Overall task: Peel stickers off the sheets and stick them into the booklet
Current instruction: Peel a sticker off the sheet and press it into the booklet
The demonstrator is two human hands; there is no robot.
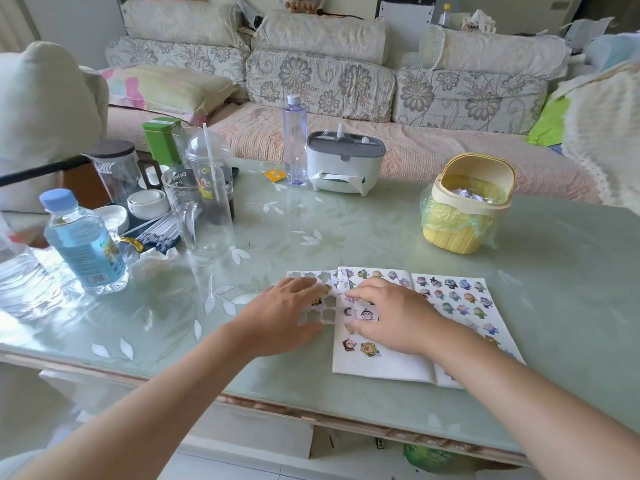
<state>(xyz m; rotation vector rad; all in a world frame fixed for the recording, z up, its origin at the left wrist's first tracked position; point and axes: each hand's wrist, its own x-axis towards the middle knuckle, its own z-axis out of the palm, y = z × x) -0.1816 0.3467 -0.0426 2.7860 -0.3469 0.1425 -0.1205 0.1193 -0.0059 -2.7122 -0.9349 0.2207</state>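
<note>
My left fingers (302, 283) spread flat on the sticker sheet (323, 317), my right fingers (363, 289) curled over the open booklet (377, 362), pinch not discernible.

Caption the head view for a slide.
Left hand rests on a mostly emptied sticker sheet while the right hand touches a sticker on the open booklet.

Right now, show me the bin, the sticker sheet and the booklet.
Bin (453, 239): head view, yellow ribbed body.
Sticker sheet (323, 317): head view, peeled lower corner.
Booklet (381, 363): head view, left page's bare bottom.
</note>
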